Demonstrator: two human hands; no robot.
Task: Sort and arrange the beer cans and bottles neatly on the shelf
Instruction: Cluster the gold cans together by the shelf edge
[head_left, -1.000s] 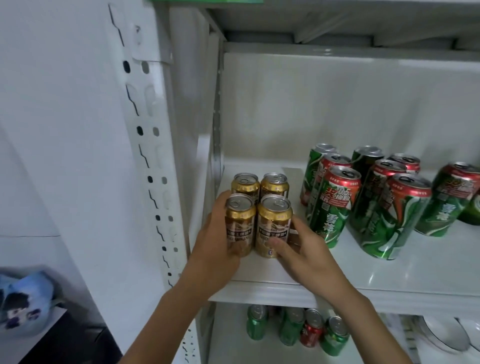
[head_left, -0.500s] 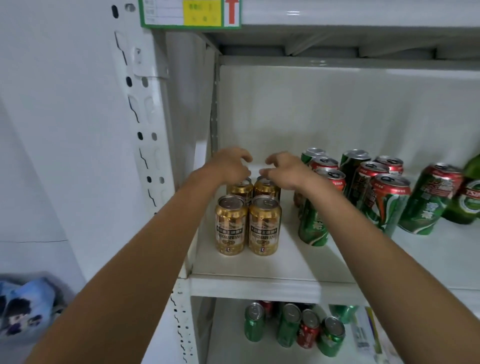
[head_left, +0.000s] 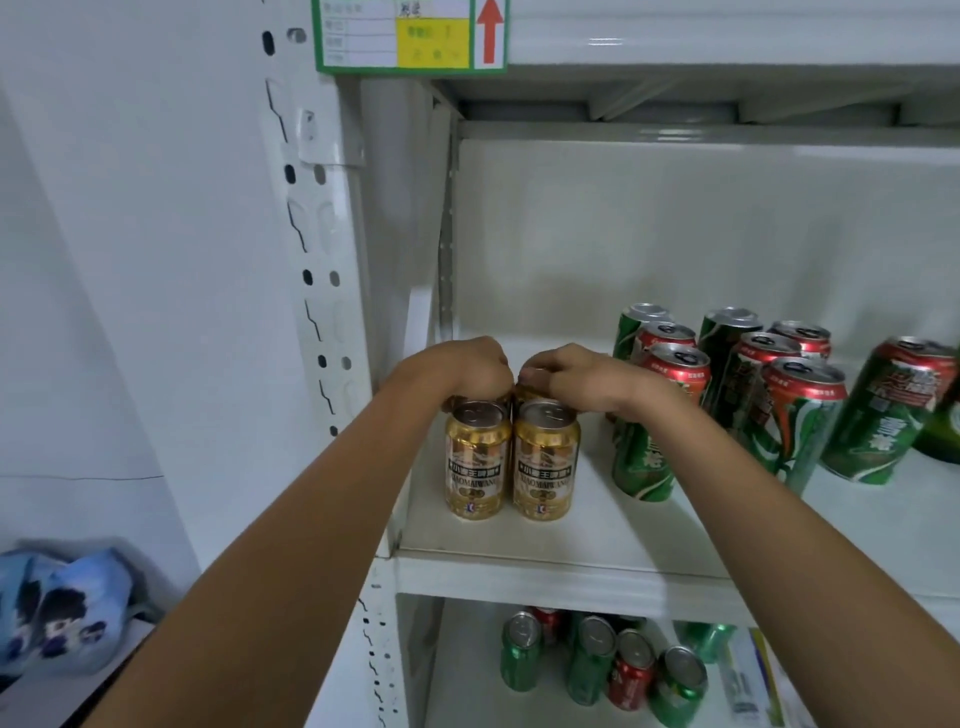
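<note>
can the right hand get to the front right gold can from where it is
Probably yes: the right hand sits just behind and above the front right gold can, with nothing between them.

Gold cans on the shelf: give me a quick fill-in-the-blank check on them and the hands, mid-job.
1. The two front gold cans stand ____ at the left end of the shelf.
2. The left hand and right hand rest on the ____ row of gold cans.
3. The green and red cans stand to the ____ of the gold ones.

Missing words: upright; back; right
</note>
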